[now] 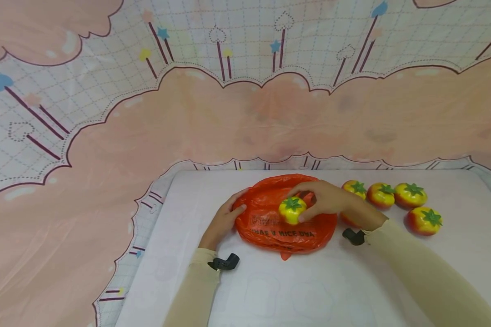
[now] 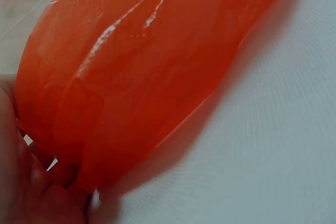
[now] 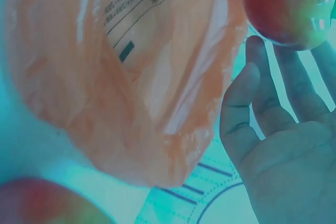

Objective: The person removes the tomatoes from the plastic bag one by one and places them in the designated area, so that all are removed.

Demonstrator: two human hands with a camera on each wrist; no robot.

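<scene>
A red plastic bag (image 1: pixel 286 243) with black print lies on the white table, its mouth spread. My left hand (image 1: pixel 227 217) grips its left edge; in the left wrist view, fingers (image 2: pixel 47 192) curl at the bag's rim (image 2: pixel 105 166). Over the bag, my right hand (image 1: pixel 321 197) holds a yellow-and-red tomato (image 1: pixel 291 211) with green star-shaped leaves, thumb at its lower right side. In the right wrist view, the tomato (image 3: pixel 286 9) sits at the fingertips of the right hand (image 3: pixel 294 150), with the thumb apart from it there.
Several more tomatoes (image 1: pixel 424 221) stand on the table (image 1: pixel 294 290) to the right of the bag, one partly hidden under my right forearm. A patterned cloth (image 1: pixel 270 122) hangs behind the table. Dark wrist cameras (image 1: pixel 224 262) are strapped on both arms.
</scene>
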